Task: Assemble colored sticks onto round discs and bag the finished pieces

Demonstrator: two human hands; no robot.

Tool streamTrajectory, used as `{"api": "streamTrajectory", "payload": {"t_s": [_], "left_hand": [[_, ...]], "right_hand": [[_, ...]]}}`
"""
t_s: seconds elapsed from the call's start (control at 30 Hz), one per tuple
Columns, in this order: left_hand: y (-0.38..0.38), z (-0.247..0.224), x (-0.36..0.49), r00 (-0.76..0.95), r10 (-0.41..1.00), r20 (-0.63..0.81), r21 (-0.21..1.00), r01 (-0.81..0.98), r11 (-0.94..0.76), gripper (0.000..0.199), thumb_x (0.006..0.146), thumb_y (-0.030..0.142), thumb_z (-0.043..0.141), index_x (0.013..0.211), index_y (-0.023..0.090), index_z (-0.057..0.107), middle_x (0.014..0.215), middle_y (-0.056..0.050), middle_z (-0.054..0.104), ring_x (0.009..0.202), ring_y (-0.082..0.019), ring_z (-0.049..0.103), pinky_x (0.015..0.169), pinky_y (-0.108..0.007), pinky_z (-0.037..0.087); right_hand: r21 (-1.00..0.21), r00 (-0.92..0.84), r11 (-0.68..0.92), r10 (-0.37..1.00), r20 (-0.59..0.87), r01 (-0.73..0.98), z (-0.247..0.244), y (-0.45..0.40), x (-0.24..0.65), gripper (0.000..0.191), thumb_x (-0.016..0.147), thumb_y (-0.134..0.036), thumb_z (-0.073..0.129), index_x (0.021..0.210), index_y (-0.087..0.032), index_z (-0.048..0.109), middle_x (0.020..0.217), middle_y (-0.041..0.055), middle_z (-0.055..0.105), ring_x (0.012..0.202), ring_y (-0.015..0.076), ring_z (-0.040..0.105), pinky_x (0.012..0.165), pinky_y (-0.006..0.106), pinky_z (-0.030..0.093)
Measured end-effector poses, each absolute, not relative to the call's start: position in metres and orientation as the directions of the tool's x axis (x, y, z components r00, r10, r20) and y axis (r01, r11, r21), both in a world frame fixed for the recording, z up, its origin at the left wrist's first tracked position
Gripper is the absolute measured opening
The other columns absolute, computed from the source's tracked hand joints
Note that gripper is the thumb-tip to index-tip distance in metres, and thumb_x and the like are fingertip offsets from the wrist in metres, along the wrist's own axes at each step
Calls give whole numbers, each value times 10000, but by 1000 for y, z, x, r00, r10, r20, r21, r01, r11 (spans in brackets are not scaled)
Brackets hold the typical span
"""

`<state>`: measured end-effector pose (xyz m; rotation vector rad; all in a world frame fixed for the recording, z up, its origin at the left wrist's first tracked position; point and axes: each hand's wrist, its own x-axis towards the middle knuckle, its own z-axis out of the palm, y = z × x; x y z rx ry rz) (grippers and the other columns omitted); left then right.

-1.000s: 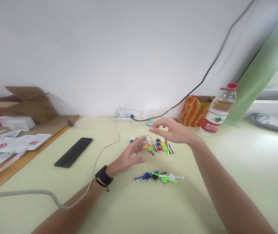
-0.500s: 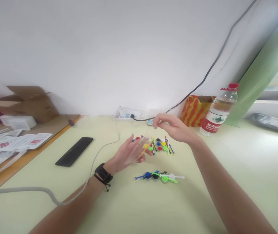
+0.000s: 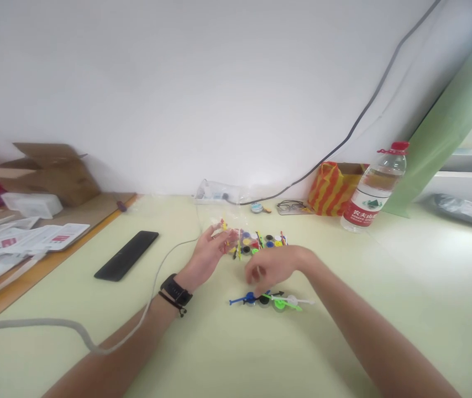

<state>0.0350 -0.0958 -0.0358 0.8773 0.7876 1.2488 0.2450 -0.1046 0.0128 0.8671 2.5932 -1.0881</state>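
My left hand (image 3: 208, 255) is closed on a clear plastic bag, with small yellow and red pieces showing at its fingertips. My right hand (image 3: 272, 266) is curled, its fingertips bent down just above a row of plastic arrow spinners; whether something sits in its fingers I cannot make out. In that row lie a blue spinner (image 3: 250, 297), a black spinner (image 3: 264, 299), a green spinner (image 3: 279, 304) and a white spinner (image 3: 293, 300), partly overlapping. Behind both hands, several coloured discs (image 3: 269, 244) and arrows lie in groups, partly covered by my hands.
A black slab (image 3: 127, 255) and a grey cable (image 3: 159, 271) lie to the left, the cable crossing my left forearm. At the back are a power strip (image 3: 215, 192), a striped bag (image 3: 331, 189) and a water bottle (image 3: 371, 190). Papers (image 3: 32, 243) and a cardboard box (image 3: 56, 174) sit far left.
My right hand has come down and toward me from above the discs to the spinner row. My left hand has shifted slightly left, turning the bag; the yellow stick across it has changed position.
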Motion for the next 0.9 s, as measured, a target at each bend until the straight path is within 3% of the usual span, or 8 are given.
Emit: {"api": "streamTrajectory", "payload": {"t_s": [0.1,0.23,0.37,0.47,0.57,0.73,0.83,0.9], "left_hand": [[-98,-42,37,157,987,42,947,-322,11,403,796,307,839,1125,164,656,1132,-130,745,1026,-227,709,857,-311,553],[-99,-50,37,161,981,106,987,-136,-84,389,793,389,828,1081,155,709,1078,-111,756,947,-222,715,753,-280,551],[-101,-55,40,215,959,182,983,-38,-178,375,789,407,821,1059,165,727,1043,-92,756,934,-233,708,724,-281,551],[-104,-55,43,277,931,237,971,-60,-230,349,791,395,818,1030,157,726,1025,-87,755,903,-214,701,785,-289,552],[-109,-54,47,329,908,259,965,-58,-255,338,766,397,835,954,137,728,922,-75,745,812,-195,682,724,-271,541],[-121,-57,56,345,924,162,983,30,-183,398,725,420,864,974,129,754,851,-65,746,718,-181,669,632,-263,531],[-125,-62,58,338,938,75,991,76,-106,550,699,427,883,1139,131,737,872,-63,754,706,-180,668,568,-254,517],[-126,-64,59,325,944,59,991,91,-93,635,690,433,888,1215,122,713,860,-62,755,698,-180,666,545,-253,512]], "right_hand": [[-613,-848,586,355,-394,530,2,-114,217,192,788,-324,791,896,-189,707,855,-10,701,729,141,621,612,224,436],[-562,-844,630,397,-361,536,1,-122,208,125,818,-258,759,765,-183,674,727,-37,646,635,116,561,542,225,379],[-611,-873,634,428,-233,473,6,-120,219,104,852,-225,716,763,-178,688,750,-27,647,656,111,562,562,222,388],[-654,-900,652,423,-106,383,22,-120,229,102,847,-220,738,765,-176,697,785,-17,642,709,114,577,615,222,418],[-728,-892,622,451,33,288,50,-126,244,148,885,-277,721,784,-175,686,777,-12,629,695,116,586,634,234,457],[-747,-568,629,703,427,216,89,-133,275,227,866,-392,757,809,-190,672,818,10,655,739,149,624,684,283,511],[-688,-316,676,735,600,264,95,-132,288,245,862,-411,765,800,-198,659,830,16,650,754,159,620,692,297,517],[-646,-271,692,722,637,323,96,-131,294,242,868,-408,760,799,-200,657,812,14,634,730,155,603,675,296,515]]}}
